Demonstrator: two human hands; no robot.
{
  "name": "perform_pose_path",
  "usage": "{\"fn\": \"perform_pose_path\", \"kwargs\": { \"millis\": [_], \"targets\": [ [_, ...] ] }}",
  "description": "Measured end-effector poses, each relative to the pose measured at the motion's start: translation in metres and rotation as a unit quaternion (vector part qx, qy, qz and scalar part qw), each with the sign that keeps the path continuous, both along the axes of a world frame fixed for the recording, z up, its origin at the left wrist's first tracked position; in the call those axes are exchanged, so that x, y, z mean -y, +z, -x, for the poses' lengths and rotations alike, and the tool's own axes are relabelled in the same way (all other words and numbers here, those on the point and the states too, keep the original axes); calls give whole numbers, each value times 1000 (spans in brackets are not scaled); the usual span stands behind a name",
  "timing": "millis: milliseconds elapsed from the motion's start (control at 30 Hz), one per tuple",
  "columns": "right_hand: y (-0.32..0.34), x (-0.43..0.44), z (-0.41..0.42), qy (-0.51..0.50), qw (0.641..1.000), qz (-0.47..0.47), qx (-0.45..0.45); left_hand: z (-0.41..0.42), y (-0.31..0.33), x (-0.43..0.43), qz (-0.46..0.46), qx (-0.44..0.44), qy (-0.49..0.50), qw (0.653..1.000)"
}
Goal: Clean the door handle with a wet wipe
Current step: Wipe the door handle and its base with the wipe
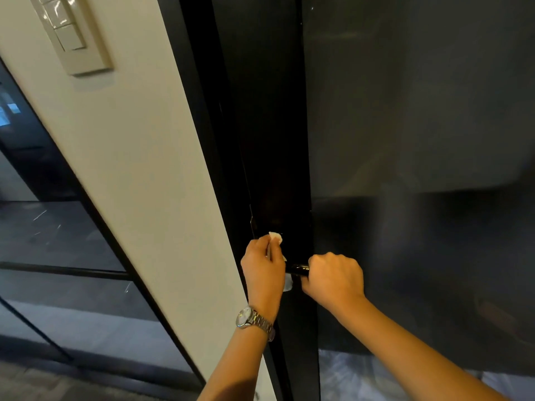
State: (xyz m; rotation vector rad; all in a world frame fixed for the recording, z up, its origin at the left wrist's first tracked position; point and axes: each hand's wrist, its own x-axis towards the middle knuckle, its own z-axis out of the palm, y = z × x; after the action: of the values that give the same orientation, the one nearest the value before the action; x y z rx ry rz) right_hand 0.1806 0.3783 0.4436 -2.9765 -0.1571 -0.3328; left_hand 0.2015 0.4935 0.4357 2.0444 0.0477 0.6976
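Note:
A black lever door handle (298, 269) sticks out from the dark door frame (275, 140); only a short shiny stretch of it shows between my hands. My right hand (333, 277) grips the handle's outer end, fingers curled round it. My left hand (263, 270), with a metal watch on the wrist, holds a crumpled white wet wipe (276, 237) against the base of the handle. Bits of the wipe poke out above and below the fingers.
The dark glass door panel (419, 140) fills the right side. A cream wall strip (130, 169) with a light-switch plate (69, 33) stands left of the frame. Further left is a glass partition (58, 241) with black bars.

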Motion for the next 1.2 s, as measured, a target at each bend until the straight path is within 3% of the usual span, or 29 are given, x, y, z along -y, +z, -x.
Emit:
{"fn": "perform_pose_path", "kwargs": {
  "millis": [133, 200, 333, 500, 600, 700, 767, 933, 1100, 1200],
  "targets": [
    [2, -2, 3, -13, 1000, 4, 10, -1, 3, -5, -159, 32, -113, 980],
    [1, -2, 4, -16, 1000, 5, 12, -4, 6, -8, -164, 13, -120, 979],
    [1, -3, 4, -16, 1000, 5, -3, -2, 7, -6, -59, 10, -31, 998],
    [1, -3, 4, -23, 1000, 11, 8, 0, 3, 3, -82, 42, -55, 994],
    [1, -3, 4, -27, 1000, -4, 6, -6, -1, -5, 3, -23, -30, 999],
    [-2, -3, 2, -35, 999, -6, 10, -5, -12, -8, 142, -124, -51, 981],
    [-3, -3, 2, -37, 999, 0, 11, -1, -11, -7, 162, -136, -42, 976],
    [0, -4, 4, -33, 999, 4, 8, -3, 9, -7, 50, -34, -28, 998],
    [2, -5, 6, -32, 999, 3, 2, -14, 22, -10, -125, -30, -26, 991],
    [2, -3, 5, -25, 1000, -1, -2, -16, 26, -20, -177, -53, -32, 982]
  ]
}}
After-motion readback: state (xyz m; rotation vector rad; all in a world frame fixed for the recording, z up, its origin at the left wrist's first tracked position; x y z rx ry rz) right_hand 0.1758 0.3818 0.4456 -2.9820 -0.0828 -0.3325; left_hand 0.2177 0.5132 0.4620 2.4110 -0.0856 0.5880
